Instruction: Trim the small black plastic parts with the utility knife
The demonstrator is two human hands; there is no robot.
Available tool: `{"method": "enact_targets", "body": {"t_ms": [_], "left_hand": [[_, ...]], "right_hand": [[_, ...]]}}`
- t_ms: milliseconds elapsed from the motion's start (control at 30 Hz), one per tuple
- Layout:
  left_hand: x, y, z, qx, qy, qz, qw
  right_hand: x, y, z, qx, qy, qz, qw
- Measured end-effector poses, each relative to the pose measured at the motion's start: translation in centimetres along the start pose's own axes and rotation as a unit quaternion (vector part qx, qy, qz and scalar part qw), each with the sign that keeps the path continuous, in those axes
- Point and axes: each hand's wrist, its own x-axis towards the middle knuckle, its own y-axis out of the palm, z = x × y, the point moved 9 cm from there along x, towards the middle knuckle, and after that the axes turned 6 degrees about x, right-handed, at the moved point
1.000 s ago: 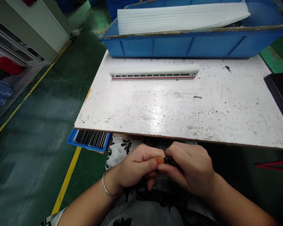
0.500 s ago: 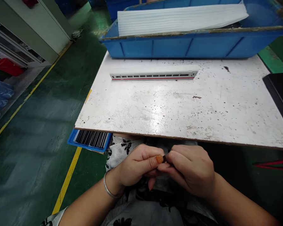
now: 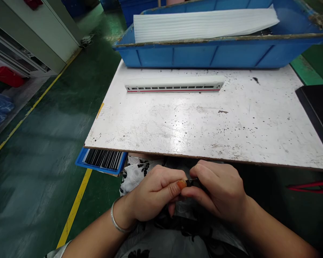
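Note:
Over my lap, just in front of the table edge, my left hand (image 3: 158, 191) is closed in a pinch. A small dark piece (image 3: 188, 182) shows at its thumb tip. My right hand (image 3: 217, 190) is closed facing it, its thumb close to the left fingertips. Between the hands runs a thin blade-like strip (image 3: 194, 179), with most of it hidden in the right fist. On the white table (image 3: 156, 122) lies a model train coach body (image 3: 174, 87), pale with dark windows and a red stripe, away from both hands.
A large blue bin (image 3: 193, 53) with white foam sheet (image 3: 204, 25) spans the table's back. A black object (image 3: 318, 111) sits at the right edge. Below left is a blue tray (image 3: 82, 157) of dark strips (image 3: 103, 158). Red-handled pliers (image 3: 309, 187) appear at lower right.
My right hand has drawn slightly up and away from the left fingertips, so the thin strip between them now shows. My left hand keeps its pinch. The view has shifted slightly.

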Motion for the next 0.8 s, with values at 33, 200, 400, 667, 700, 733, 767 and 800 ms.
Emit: {"method": "enact_targets", "body": {"t_ms": [33, 200, 400, 667, 700, 733, 767, 800], "left_hand": [[-0.02, 0.03, 0.02, -0.003, -0.002, 0.003, 1.000], [-0.02, 0.16, 0.10, -0.014, -0.004, 0.012, 1.000], [0.02, 0.22, 0.31, -0.038, -0.002, 0.013, 0.999], [0.14, 0.30, 0.54, -0.035, -0.001, 0.014, 0.999], [0.15, 0.30, 0.51, -0.035, -0.002, 0.014, 0.999], [0.17, 0.31, 0.47, -0.036, -0.003, 0.016, 0.999], [0.19, 0.30, 0.44, -0.037, -0.004, 0.016, 0.999], [0.20, 0.28, 0.39, -0.037, -0.004, 0.016, 0.999]], "right_hand": [[-0.01, 0.01, 0.03, 0.002, -0.001, 0.000, 1.000], [-0.01, 0.28, 0.08, 0.006, -0.001, 0.009, 1.000], [0.05, 0.47, 0.28, 0.012, -0.013, 0.013, 1.000], [-0.17, 0.27, 0.65, 0.018, -0.035, 0.015, 0.999], [-0.17, 0.26, 0.53, 0.016, -0.029, 0.012, 0.999], [-0.16, 0.29, 0.38, 0.012, -0.021, 0.010, 1.000], [-0.14, 0.36, 0.22, 0.007, -0.014, 0.011, 1.000], [-0.11, 0.46, 0.09, 0.004, -0.007, 0.014, 1.000]]}}
